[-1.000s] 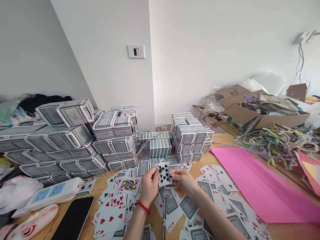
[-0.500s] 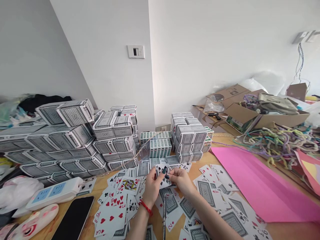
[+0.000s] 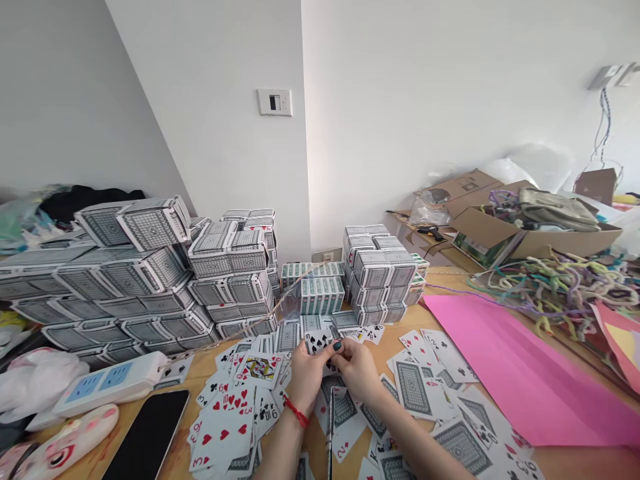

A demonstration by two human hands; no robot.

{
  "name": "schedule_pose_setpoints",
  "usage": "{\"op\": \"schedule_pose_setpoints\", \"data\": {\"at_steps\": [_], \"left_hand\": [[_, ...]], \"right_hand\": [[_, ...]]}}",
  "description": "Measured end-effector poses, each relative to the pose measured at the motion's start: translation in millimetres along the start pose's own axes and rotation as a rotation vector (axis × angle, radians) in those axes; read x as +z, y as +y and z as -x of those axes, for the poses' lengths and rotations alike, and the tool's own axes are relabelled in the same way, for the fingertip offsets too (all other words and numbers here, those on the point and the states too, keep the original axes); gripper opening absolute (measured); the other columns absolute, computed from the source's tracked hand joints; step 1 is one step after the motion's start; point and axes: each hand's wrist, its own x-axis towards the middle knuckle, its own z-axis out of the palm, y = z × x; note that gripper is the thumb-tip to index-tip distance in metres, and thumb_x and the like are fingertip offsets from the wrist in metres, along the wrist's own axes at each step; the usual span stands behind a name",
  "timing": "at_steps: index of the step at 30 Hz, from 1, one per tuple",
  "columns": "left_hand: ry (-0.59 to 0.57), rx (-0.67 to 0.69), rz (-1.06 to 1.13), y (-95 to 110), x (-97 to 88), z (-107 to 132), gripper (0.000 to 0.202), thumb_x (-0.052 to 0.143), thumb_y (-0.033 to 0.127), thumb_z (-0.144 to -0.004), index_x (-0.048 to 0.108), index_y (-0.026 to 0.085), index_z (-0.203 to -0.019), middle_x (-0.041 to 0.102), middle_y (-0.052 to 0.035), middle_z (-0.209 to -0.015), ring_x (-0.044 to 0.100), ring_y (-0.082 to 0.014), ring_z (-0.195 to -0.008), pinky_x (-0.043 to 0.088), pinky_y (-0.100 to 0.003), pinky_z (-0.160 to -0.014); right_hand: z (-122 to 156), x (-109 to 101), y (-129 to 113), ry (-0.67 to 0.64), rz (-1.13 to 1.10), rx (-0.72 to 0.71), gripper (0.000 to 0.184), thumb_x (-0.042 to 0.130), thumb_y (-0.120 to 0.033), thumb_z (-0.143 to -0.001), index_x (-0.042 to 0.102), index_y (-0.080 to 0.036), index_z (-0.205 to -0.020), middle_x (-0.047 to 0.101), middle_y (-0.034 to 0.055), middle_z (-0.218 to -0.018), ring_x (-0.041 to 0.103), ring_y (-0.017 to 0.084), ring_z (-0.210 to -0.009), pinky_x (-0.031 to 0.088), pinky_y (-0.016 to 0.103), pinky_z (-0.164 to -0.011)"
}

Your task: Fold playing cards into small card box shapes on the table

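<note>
Both hands meet low at the centre of the wooden table. My left hand, a red cord round its wrist, and my right hand pinch one spade playing card between them. The card is bent over and tipped nearly flat, its black pips facing up. Loose playing cards lie scattered under and around the hands, some face up, some face down. A thin upright edge of a card stands just below the hands.
Stacks of boxed card decks fill the left and back centre. A power strip, a black phone and a pink mask lie front left. Pink paper, tangled yarn and cardboard boxes occupy the right.
The spade card stood upright facing me a second ago. Both hands have closed together and folded it down toward flat. The camera shifted slightly.
</note>
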Motion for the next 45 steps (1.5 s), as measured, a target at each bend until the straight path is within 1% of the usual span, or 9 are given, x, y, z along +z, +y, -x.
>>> {"op": "schedule_pose_setpoints", "data": {"at_steps": [5,10,14,19,22,30,35,40,45], "left_hand": [[0.004,-0.067,0.126,-7,-1.2,-3,0.023,0.070,0.022,-0.053,0.062,0.011,-0.071,0.068,-0.0069,-0.072,0.062,-0.0206,-0.068,0.048,-0.033,-0.065],[0.074,-0.162,0.237,-1,2.0,-2,0.019,0.070,0.018,-0.049,0.063,0.012,-0.065,0.067,-0.0048,-0.065,0.061,-0.0188,-0.059,0.047,-0.030,-0.059],[0.056,-0.213,0.312,5,2.6,0,0.015,0.068,0.017,-0.049,0.064,0.014,-0.063,0.066,-0.0029,-0.061,0.061,-0.0181,-0.057,0.046,-0.028,-0.055],[0.064,-0.246,0.366,12,2.4,3,0.009,0.066,0.020,-0.052,0.062,0.014,-0.058,0.062,0.0000,-0.053,0.056,-0.0135,-0.047,0.043,-0.024,-0.047],[0.084,-0.240,0.363,12,2.7,3,0.014,0.066,0.026,-0.054,0.061,0.014,-0.058,0.063,-0.0014,-0.055,0.056,-0.0137,-0.048,0.044,-0.025,-0.050],[0.022,-0.073,-0.030,-1,0.3,-6,0.030,0.062,0.038,-0.062,0.063,0.012,-0.077,0.067,-0.0083,-0.079,0.060,-0.0208,-0.075,0.045,-0.028,-0.066],[0.117,-0.027,-0.113,-1,-2.6,-5,0.034,0.054,0.039,-0.070,0.061,0.014,-0.092,0.063,-0.0086,-0.097,0.056,-0.0209,-0.092,0.043,-0.027,-0.075],[0.076,0.082,-0.275,3,-6.6,-2,0.030,0.050,0.038,-0.073,0.062,0.015,-0.088,0.065,-0.0070,-0.084,0.058,-0.0191,-0.081,0.044,-0.024,-0.064],[-0.008,0.175,-0.420,4,-8.4,-1,0.031,0.043,0.037,-0.078,0.061,0.015,-0.088,0.061,-0.0042,-0.067,0.057,-0.0171,-0.067,0.042,-0.024,-0.056]], "right_hand": [[4,1,-5,0.027,0.122,-0.044,0.010,0.049,-0.019,-0.065,0.044,-0.019,-0.055,0.046,-0.0029,-0.049,0.042,0.012,-0.047,0.033,0.022,-0.046],[6,0,-15,0.015,0.206,-0.124,0.012,0.047,-0.017,-0.066,0.042,-0.020,-0.055,0.049,-0.0023,-0.051,0.046,0.013,-0.049,0.035,0.022,-0.049],[8,1,-19,0.017,0.286,-0.180,0.014,0.047,-0.017,-0.068,0.041,-0.020,-0.056,0.051,-0.0011,-0.054,0.048,0.014,-0.053,0.035,0.022,-0.052],[10,4,-18,0.001,0.345,-0.260,0.014,0.045,-0.016,-0.070,0.041,-0.020,-0.057,0.051,-0.0007,-0.055,0.048,0.014,-0.054,0.035,0.022,-0.053],[10,5,-17,-0.010,0.338,-0.293,0.014,0.044,-0.017,-0.071,0.042,-0.020,-0.057,0.051,0.0000,-0.057,0.048,0.014,-0.056,0.034,0.023,-0.054],[-4,-5,-1,-0.010,-0.118,0.008,0.024,0.057,-0.034,-0.065,0.041,-0.020,-0.056,0.041,-0.0049,-0.048,0.036,0.010,-0.045,0.028,0.022,-0.045],[-12,-11,4,0.014,-0.326,0.092,0.023,0.061,-0.033,-0.060,0.043,-0.019,-0.057,0.040,-0.0058,-0.048,0.034,0.009,-0.044,0.026,0.021,-0.043],[-9,-13,1,-0.028,-0.413,0.088,0.019,0.059,-0.032,-0.063,0.046,-0.018,-0.060,0.040,-0.0058,-0.049,0.036,0.009,-0.044,0.028,0.021,-0.044],[-4,-16,-5,-0.166,-0.522,0.116,0.025,0.057,-0.035,-0.068,0.048,-0.021,-0.088,0.043,-0.0068,-0.051,0.041,0.011,-0.043,0.035,0.023,-0.047]]}}
